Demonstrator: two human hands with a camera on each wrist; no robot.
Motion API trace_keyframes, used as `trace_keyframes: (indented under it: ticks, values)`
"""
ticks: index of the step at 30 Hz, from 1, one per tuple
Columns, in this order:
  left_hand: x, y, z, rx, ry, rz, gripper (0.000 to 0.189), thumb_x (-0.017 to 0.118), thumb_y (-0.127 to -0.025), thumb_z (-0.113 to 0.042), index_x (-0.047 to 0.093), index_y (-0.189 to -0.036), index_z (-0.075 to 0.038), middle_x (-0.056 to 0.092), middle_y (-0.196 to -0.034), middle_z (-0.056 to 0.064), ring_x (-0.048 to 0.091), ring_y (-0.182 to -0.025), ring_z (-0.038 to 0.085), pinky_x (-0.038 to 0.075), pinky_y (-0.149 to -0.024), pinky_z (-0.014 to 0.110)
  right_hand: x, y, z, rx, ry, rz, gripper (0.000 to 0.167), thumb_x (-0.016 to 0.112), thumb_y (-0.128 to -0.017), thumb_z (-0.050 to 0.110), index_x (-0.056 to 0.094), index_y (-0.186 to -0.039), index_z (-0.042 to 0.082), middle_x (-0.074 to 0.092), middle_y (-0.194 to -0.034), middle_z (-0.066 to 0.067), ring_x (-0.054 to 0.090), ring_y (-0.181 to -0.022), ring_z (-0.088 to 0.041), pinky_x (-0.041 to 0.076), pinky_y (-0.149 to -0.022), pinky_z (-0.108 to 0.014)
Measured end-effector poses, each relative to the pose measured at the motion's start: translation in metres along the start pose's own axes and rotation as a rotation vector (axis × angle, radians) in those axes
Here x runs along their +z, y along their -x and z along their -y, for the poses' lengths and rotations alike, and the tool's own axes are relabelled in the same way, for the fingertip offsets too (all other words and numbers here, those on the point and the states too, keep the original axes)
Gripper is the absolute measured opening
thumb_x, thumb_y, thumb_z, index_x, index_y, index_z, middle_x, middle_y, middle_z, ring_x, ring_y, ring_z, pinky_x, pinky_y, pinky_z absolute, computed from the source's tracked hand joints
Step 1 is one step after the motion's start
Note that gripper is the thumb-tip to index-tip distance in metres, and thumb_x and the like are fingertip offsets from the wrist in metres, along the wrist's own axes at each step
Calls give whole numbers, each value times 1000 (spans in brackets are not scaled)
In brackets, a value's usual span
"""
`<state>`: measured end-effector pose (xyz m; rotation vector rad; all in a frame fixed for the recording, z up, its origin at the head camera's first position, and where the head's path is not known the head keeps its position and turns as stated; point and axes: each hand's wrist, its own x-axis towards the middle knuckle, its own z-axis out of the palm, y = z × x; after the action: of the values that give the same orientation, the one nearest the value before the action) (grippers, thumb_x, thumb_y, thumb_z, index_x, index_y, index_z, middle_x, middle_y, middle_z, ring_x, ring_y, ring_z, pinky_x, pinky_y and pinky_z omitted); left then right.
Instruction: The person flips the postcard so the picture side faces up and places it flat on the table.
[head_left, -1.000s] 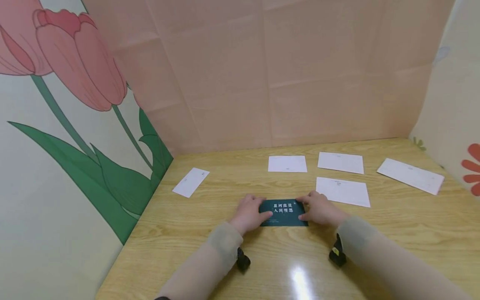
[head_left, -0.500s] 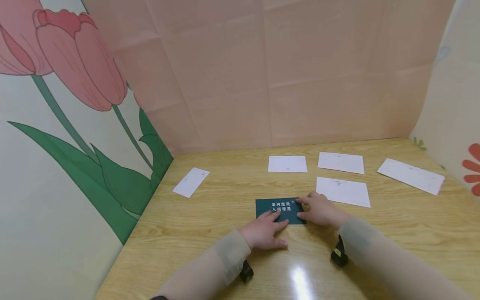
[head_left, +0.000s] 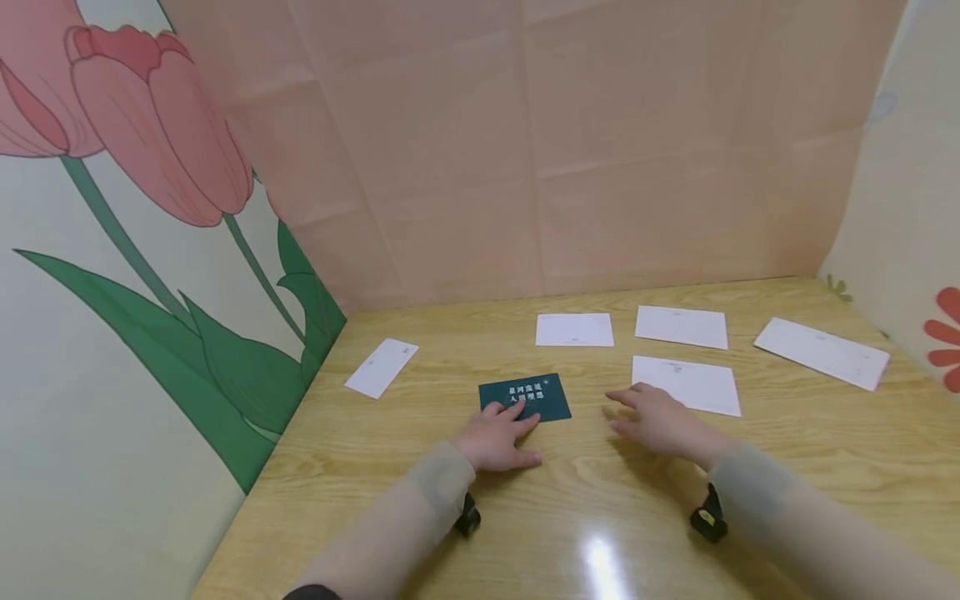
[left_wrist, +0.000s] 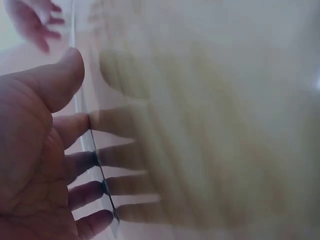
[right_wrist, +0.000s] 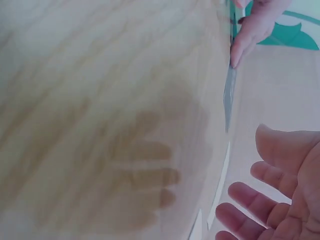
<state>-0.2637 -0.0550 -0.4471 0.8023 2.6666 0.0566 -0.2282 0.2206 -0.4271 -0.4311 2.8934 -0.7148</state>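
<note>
A dark green card printed with white characters lies flat on the wooden table. My left hand rests its spread fingertips on the card's near left part, the thumb out over the wood. In the left wrist view those fingers touch the card, which shows there as a thin edge. To the right, my right hand holds nothing. It is apart from the green card, fingers loosely extended, and overlaps the near left corner of a white card. The right wrist view shows a gap between this hand and the green card.
More white cards lie about the wooden table: one at the left, and at the back a white card, another white card and a longer white piece. A pink sheet stands behind the table.
Both hands were at the green card's two ends. My left hand shifted onto its face, and the card slid left and slightly away, turning a little. My right hand has come off it.
</note>
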Motion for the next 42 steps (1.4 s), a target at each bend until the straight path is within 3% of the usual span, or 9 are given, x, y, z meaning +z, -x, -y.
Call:
trace_keyframes:
  ticks: [5,10,17,26,33,42]
  values:
    - [-3,-9,18,-55,0,-23,69,46,-90,-67,28,-150,-38,21,-158,-1,23,-140,27,26,-111,48,-9,9,-12,-52,94,-81,53,69,-89,24,54,-133,-1,54,-120,-27,53,-107,-46,44,-86,-59]
    - [-6,-19,35,-124,4,-44,69,44,-91,-66,27,-151,-36,22,-157,4,22,-142,29,26,-111,46,-16,16,-32,-50,166,-103,56,70,-87,25,53,-133,-2,50,-126,-32,49,-110,-53,42,-87,-63]
    - [-10,-35,60,-200,56,-66,69,45,-91,-65,30,-151,-34,24,-157,6,22,-143,31,28,-110,49,-19,20,-61,-64,218,-63,60,71,-85,29,53,-130,-6,42,-133,-41,41,-117,-60,34,-94,-67]
    - [-25,-52,83,-287,127,-49,69,43,-93,-65,31,-151,-30,22,-159,3,17,-144,32,21,-113,49,-22,26,-74,-50,203,7,69,67,-88,38,46,-137,-5,31,-138,-44,32,-119,-68,27,-95,-72]
    - [-35,-57,93,-308,206,-41,68,43,-94,-61,27,-152,-28,15,-160,3,11,-146,32,17,-114,51,-20,24,-78,-29,192,43,75,62,-90,47,41,-142,-2,24,-140,-45,24,-120,-70,25,-94,-74]
    - [-41,-69,110,-294,116,14,67,36,-96,-62,21,-153,-32,11,-161,1,10,-146,28,11,-115,49,-19,23,-77,-35,137,104,78,58,-89,55,39,-144,2,18,-146,-41,16,-124,-70,20,-94,-77]
